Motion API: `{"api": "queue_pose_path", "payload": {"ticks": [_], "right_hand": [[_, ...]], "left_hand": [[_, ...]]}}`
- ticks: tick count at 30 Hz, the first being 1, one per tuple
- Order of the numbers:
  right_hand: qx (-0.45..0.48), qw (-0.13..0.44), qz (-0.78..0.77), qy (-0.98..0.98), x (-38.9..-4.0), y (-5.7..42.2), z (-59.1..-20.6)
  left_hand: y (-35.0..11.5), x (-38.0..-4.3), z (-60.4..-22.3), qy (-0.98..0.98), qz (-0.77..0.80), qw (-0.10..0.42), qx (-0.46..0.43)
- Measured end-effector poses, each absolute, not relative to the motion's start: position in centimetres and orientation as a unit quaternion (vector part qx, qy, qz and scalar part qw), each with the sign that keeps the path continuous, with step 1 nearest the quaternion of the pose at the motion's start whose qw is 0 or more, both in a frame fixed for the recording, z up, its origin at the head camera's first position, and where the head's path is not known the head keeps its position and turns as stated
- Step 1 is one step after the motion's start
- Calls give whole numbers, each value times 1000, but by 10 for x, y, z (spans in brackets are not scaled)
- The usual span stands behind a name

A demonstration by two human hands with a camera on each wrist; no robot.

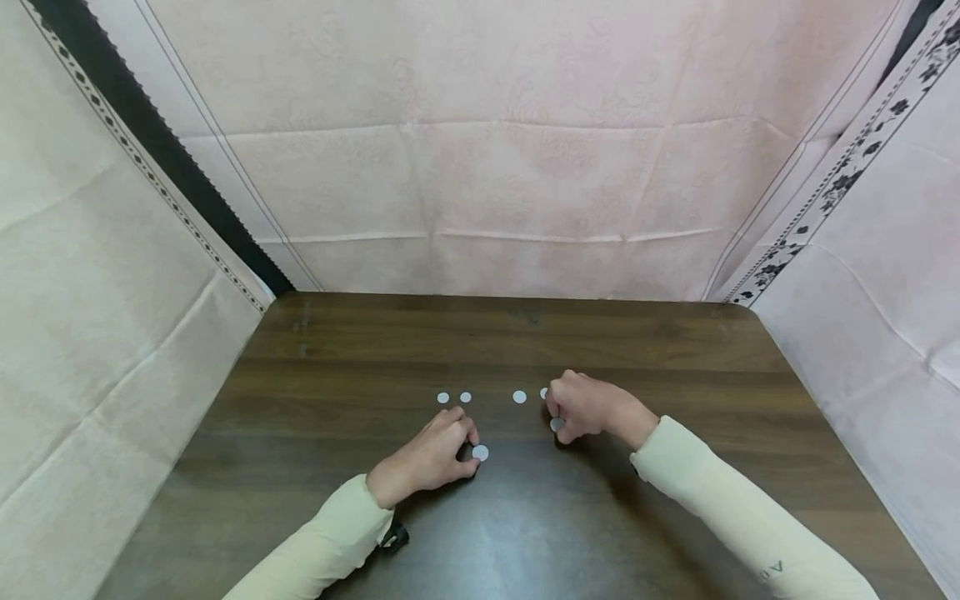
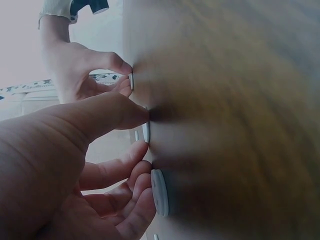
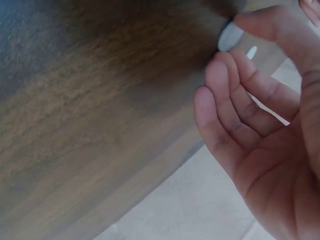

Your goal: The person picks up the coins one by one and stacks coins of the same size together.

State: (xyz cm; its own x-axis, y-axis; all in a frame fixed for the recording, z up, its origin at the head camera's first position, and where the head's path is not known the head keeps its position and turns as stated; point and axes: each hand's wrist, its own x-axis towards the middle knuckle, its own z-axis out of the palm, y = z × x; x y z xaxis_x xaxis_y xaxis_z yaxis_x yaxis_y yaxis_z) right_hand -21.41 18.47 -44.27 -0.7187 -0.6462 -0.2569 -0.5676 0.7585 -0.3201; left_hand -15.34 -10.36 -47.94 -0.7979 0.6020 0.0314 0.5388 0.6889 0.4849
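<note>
At the bottom of the head view, a pale left sleeve with a black object at its cuff lay opposite a matching right sleeve, which bore small dark marks. Over the brown wood-grain worktop, the left hand pinched a white disc between thumb and forefinger. Its other fingers were curled, and the left wrist view showed a thicker pale disc with a layered edge just beside them.

Slightly farther off, the right hand pinched a greyish disc between thumb and fingertip, its remaining fingers bent close together. The hands were apart from each other.

Past the fingers, 4 more discs sat in a rough row on the worktop: a leftmost disc, its close neighbour, a middle disc set apart from those 2, and a rightmost disc partly covered by the right hand.

Behind the worktop's far edge hung a creased pinkish cloth, flanked by 2 pale side cloths with dark patterned borders. A black strip ran along the left corner.
</note>
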Motion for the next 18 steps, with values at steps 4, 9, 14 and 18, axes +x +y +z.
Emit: {"api": "queue_pose_path", "payload": {"ticks": [4,9,14,18], "right_hand": [[-332,172,-90,923,-214,182,-448],[-345,166,-60,922,-215,180,-448],[-364,155,-66,916,-214,182,-451],[-373,148,-83,912,-212,181,-450]], "left_hand": [[-104,-153,-480,918,239,67,311],[-104,-152,-479,919,236,66,309],[-104,-152,-479,918,236,67,310],[-104,-152,-479,918,237,65,311]]}}
